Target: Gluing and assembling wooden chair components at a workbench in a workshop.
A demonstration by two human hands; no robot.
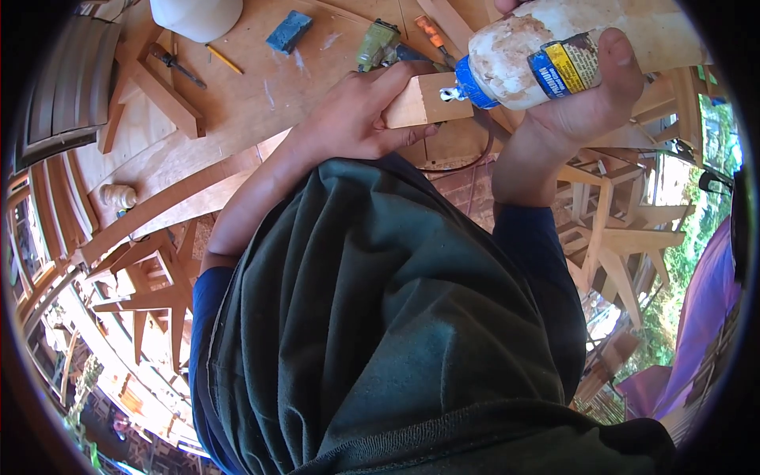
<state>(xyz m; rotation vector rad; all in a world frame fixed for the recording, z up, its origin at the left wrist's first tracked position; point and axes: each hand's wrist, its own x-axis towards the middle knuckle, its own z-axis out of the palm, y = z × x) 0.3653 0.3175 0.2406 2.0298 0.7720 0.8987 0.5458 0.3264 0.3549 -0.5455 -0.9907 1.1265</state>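
Note:
A pale squared piece of wood is gripped in my left hand, its cut end turned to the right. My right hand is wrapped round a large white glue bottle, smudged with brown and lying nearly sideways in the air. The bottle's blue cap faces left, and white glue shows at its nozzle, right by the end of the wood. Just beyond my left hand lies a green power tool, partly covered by it.
On the wooden workbench lie a blue block, a yellow pencil, a screwdriver, an orange-handled tool and an angled wooden frame. A white container stands at the far edge. Wooden chair frames stand to the right.

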